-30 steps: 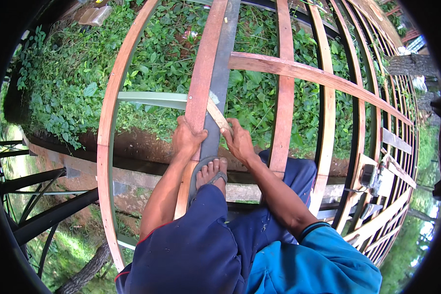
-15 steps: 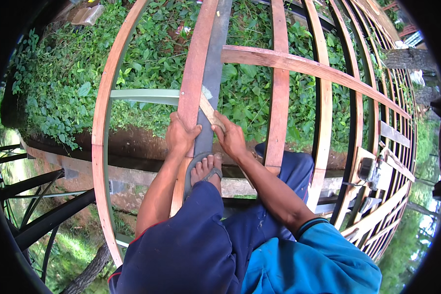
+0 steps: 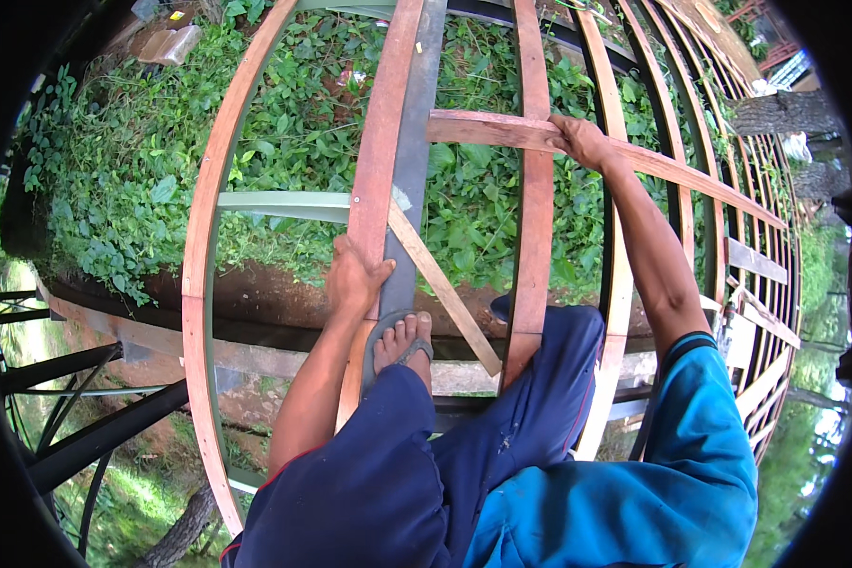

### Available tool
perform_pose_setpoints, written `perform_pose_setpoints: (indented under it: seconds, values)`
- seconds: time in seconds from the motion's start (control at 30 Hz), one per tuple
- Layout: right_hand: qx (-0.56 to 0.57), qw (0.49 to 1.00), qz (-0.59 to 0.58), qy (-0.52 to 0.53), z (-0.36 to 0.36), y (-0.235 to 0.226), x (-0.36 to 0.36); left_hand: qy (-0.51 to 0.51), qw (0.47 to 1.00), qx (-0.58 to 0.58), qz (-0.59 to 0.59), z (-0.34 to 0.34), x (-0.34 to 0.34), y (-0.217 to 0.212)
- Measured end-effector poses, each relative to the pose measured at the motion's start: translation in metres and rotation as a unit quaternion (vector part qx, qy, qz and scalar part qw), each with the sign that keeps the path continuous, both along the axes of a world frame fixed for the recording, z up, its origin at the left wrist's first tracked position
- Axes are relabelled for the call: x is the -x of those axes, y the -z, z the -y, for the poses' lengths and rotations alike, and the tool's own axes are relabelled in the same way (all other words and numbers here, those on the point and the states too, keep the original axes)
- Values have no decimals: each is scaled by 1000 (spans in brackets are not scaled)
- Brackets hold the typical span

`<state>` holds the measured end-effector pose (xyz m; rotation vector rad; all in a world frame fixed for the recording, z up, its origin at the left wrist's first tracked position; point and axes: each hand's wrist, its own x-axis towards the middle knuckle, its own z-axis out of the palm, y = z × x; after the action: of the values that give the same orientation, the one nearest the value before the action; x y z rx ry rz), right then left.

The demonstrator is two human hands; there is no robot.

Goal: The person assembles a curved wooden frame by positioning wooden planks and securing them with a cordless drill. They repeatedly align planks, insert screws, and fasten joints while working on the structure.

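My left hand (image 3: 353,282) is wrapped round a reddish wooden batten (image 3: 379,151), just beyond my sandalled foot (image 3: 402,346). A dark grey beam (image 3: 413,151) runs along the batten's right side. Out to the right, my right hand (image 3: 582,142) is closed on a wooden crosspiece (image 3: 488,130) that lies across several battens. Its fingertips curl over the edge, partly hidden. Between my hands a thin, pale wooden strip (image 3: 445,284) slants from the left batten down towards the reddish batten (image 3: 534,208) on the right; neither hand touches it.
Curved battens form an open frame with wide gaps above green plants (image 3: 284,114). A pale green crosspiece (image 3: 284,204) joins the left battens. Black pipes (image 3: 114,426) show at lower left. A short board (image 3: 756,259) lies on the frame at right.
My right hand has let go of the thin strip and moved away and to the right, onto the wooden crosspiece. The strip's full length now shows. My left hand keeps its hold.
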<state>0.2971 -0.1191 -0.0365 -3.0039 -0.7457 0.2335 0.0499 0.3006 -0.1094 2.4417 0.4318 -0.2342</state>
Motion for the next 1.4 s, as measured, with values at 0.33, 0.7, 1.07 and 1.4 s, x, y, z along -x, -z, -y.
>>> perform_pose_setpoints:
  seconds: [0.33,0.7,1.07,1.4]
  values:
    - [-29,995,12,-98,-53,11,32,-2,1000,16,-10,-1,0,3]
    - [-18,995,-22,-93,-126,9,38,1,999,32,-2,-4,1,1]
    - [-2,1000,-25,-14,-5,5,52,2,979,202,2,-23,-5,21]
    - [-65,988,142,14,-60,-17,91,-22,985,161,53,-25,-5,34]
